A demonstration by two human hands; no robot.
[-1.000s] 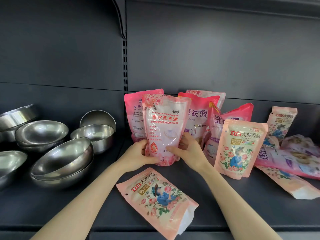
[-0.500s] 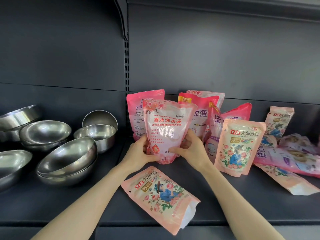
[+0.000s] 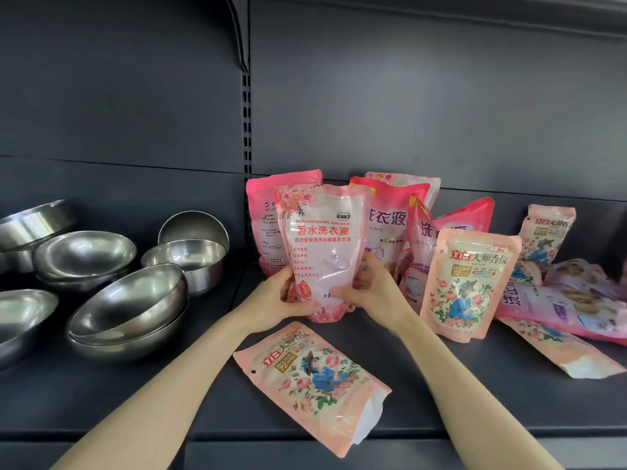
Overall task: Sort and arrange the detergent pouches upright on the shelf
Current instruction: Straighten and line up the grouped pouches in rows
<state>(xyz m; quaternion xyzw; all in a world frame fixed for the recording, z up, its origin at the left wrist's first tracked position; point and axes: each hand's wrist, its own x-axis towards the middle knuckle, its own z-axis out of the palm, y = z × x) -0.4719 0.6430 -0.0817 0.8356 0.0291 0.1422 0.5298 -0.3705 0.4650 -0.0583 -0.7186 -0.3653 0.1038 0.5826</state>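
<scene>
A pale pink detergent pouch [image 3: 322,239] with red lettering stands upright on the dark shelf [image 3: 169,395]. My left hand [image 3: 274,300] grips its lower left side and my right hand [image 3: 369,293] its lower right. Behind it stand a deep pink pouch [image 3: 268,215] and two more pink pouches [image 3: 390,225]. A peach floral pouch [image 3: 468,286] stands upright to the right. Another peach floral pouch [image 3: 315,381] lies flat near the shelf's front edge, between my forearms. Several pouches [image 3: 559,300] lie tumbled at the far right.
Several steel bowls [image 3: 129,300] are stacked and nested on the left half of the shelf. A slotted upright post [image 3: 246,123] divides the dark back panel. The shelf's front edge [image 3: 441,432] runs along the bottom.
The pale pink pouch, squeezed and tilted half a second ago, now stands straighter. Both hands have slid lower on its sides. The view has shifted slightly.
</scene>
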